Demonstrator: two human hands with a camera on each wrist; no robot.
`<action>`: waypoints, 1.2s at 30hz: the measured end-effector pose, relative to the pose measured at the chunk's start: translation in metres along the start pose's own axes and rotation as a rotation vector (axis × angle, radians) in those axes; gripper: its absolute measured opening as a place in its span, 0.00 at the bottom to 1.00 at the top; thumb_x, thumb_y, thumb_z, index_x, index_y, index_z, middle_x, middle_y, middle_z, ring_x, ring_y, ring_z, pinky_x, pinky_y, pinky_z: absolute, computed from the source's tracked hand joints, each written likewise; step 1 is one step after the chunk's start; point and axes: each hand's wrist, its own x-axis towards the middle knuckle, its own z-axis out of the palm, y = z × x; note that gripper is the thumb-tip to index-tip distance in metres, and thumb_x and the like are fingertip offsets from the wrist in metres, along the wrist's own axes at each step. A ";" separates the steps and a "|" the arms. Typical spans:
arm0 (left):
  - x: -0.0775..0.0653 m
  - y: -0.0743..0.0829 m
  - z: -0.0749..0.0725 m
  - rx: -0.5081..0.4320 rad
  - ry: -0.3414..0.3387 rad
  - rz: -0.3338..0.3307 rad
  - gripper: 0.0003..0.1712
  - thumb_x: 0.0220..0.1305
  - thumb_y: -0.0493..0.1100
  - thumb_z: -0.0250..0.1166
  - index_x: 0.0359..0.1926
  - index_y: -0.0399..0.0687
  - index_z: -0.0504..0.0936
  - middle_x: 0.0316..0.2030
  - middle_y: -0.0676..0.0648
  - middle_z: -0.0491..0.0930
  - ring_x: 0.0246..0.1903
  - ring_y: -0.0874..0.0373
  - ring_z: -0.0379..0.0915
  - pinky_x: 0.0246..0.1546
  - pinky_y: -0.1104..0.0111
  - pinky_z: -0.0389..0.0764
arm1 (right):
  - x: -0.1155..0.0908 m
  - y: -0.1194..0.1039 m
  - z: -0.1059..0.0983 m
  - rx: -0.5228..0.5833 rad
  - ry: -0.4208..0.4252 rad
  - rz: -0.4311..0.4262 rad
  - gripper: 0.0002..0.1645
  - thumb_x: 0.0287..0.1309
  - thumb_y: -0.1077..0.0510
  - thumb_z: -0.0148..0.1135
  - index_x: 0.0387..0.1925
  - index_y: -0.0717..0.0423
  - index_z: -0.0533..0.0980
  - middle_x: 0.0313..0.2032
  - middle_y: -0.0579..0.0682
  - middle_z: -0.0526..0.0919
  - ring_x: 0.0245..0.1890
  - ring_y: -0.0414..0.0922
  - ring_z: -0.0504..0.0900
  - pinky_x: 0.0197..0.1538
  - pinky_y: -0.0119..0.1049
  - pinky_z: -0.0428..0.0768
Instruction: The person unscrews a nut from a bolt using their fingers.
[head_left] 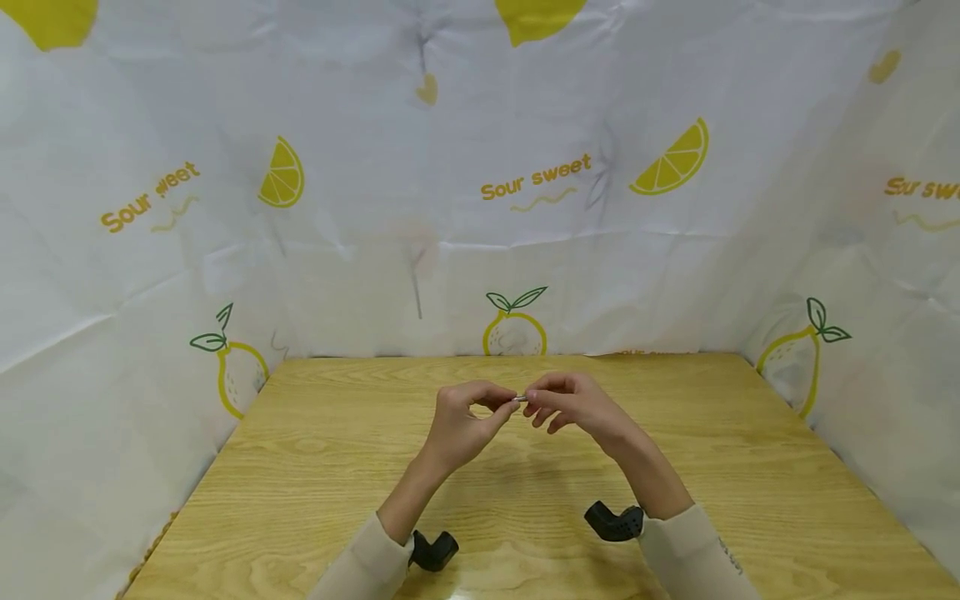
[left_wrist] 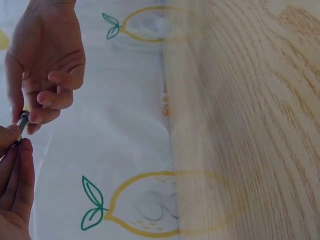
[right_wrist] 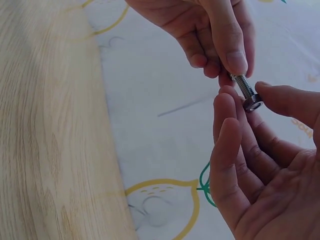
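A small silver bolt [head_left: 521,398] is held between both hands above the table. The right wrist view shows its threaded shank [right_wrist: 244,86] and round head [right_wrist: 253,103], which has a recess in its end. My left hand [head_left: 461,425] pinches the threaded end between thumb and forefinger; those fingertips cover that end, so I cannot tell whether a nut is on it. From the other side my right hand [head_left: 585,410] holds the head between thumb and forefinger, its other fingers loosely bent. In the left wrist view the bolt [left_wrist: 23,121] spans the two hands' fingertips.
Under the hands lies a wood-grain table [head_left: 337,467]. A white sheet with lemon prints [head_left: 375,208] rises behind it and along both sides. Black wrist-worn devices [head_left: 615,522] stick out from the beige sleeves [head_left: 690,550].
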 end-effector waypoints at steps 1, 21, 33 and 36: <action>0.000 0.000 0.000 -0.002 0.000 0.002 0.02 0.63 0.34 0.73 0.37 0.41 0.91 0.32 0.45 0.91 0.30 0.60 0.88 0.34 0.76 0.87 | 0.000 0.000 0.000 0.006 0.002 -0.006 0.23 0.74 0.51 0.60 0.53 0.69 0.79 0.41 0.52 0.87 0.37 0.45 0.87 0.41 0.41 0.88; 0.000 -0.002 0.001 -0.008 0.003 -0.007 0.02 0.63 0.33 0.73 0.37 0.41 0.91 0.31 0.45 0.91 0.29 0.60 0.88 0.34 0.76 0.88 | 0.001 0.002 -0.003 -0.011 -0.014 -0.006 0.23 0.74 0.50 0.61 0.55 0.66 0.79 0.42 0.56 0.88 0.38 0.47 0.87 0.41 0.43 0.88; 0.000 0.000 0.001 -0.003 -0.003 -0.012 0.02 0.63 0.33 0.73 0.37 0.41 0.91 0.32 0.45 0.91 0.29 0.60 0.88 0.34 0.76 0.88 | 0.000 0.003 -0.003 0.011 -0.026 -0.048 0.19 0.72 0.56 0.62 0.54 0.68 0.78 0.39 0.49 0.86 0.36 0.45 0.87 0.44 0.43 0.88; 0.000 0.000 0.001 -0.008 -0.007 -0.018 0.02 0.63 0.33 0.73 0.37 0.41 0.91 0.32 0.45 0.91 0.30 0.60 0.88 0.34 0.75 0.88 | -0.001 0.004 -0.003 0.009 -0.012 -0.061 0.20 0.70 0.58 0.64 0.55 0.69 0.77 0.38 0.50 0.86 0.36 0.44 0.86 0.42 0.41 0.88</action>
